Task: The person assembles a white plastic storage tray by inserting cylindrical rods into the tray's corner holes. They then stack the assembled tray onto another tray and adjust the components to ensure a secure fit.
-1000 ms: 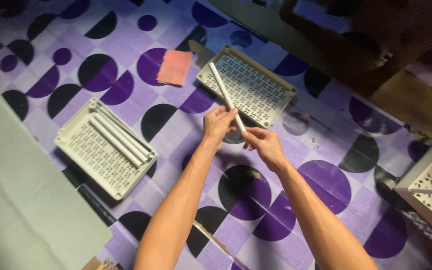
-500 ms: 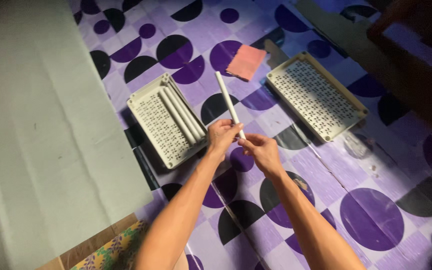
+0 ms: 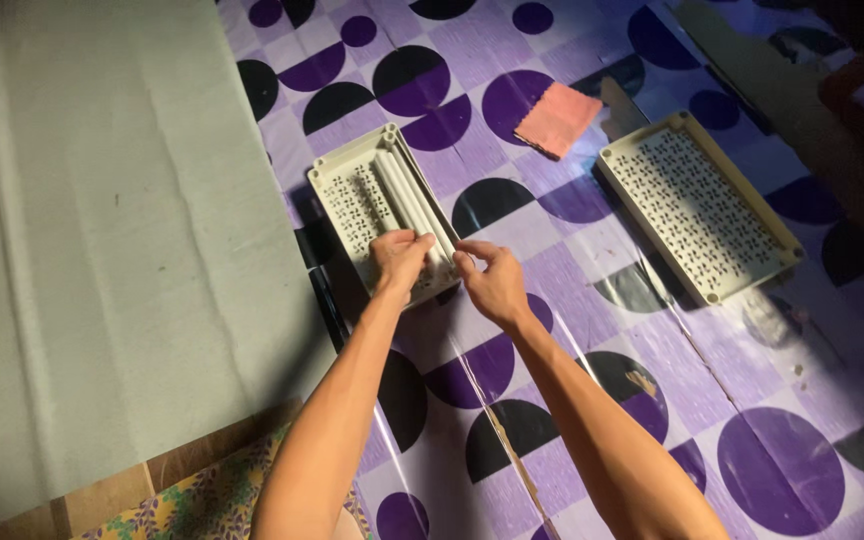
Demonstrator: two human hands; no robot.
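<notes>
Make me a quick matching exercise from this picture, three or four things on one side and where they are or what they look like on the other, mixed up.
Things:
1. left hand
2. pink cloth
3. empty tray
4. grey sheet

Descriptions:
A. perforated, lying right of the hands
B. covers the floor at the left
C. resting on the tray with white tubes
D. flat on the mat, above both trays

Pairs: 1-C, 2-D, 3-A, 4-B

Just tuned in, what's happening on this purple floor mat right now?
A person kneels over a purple patterned mat. Their left hand rests on the white tubes lying in the near perforated tray, at the tray's closer end. The right hand sits just beside that tray's corner, fingers curled, with nothing clearly in it. A second perforated tray lies without tubes to the right, with a pink cloth above it.
</notes>
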